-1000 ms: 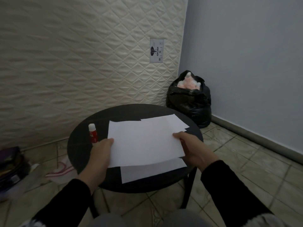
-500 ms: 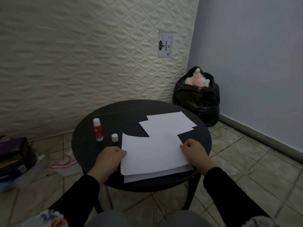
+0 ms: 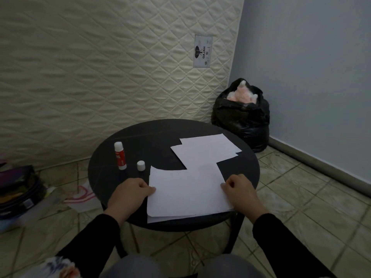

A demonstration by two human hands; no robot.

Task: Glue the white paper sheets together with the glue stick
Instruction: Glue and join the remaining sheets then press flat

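**Both hands on the near stack of paper**

A round dark surface [image 3: 247,167] carries the paper and the glue. At its near edge lies a white sheet [image 3: 186,191] on top of another sheet [image 3: 160,219], whose margin peeks out along the near side. The left hand [image 3: 130,192] grasps the top sheet at its left edge, fingers curled with the tips on the paper. The right hand [image 3: 240,190] grasps the same sheet at its right edge, fingers curled on the paper.

Farther back on the surface lie two more overlapping sheets [image 3: 206,149], their near corner tucked under or touching the top sheet; which one cannot be told.

To the left of the paper the glue stick [image 3: 120,155] stands upright, red-bodied with a white top. Its small white cap [image 3: 141,165] stands just beside it, between the stick and the near stack, apart from both.

Behind the surface a quilted mattress [image 3: 100,67] leans upright, and a black bag [image 3: 241,117] sits on the tiled floor in the corner.
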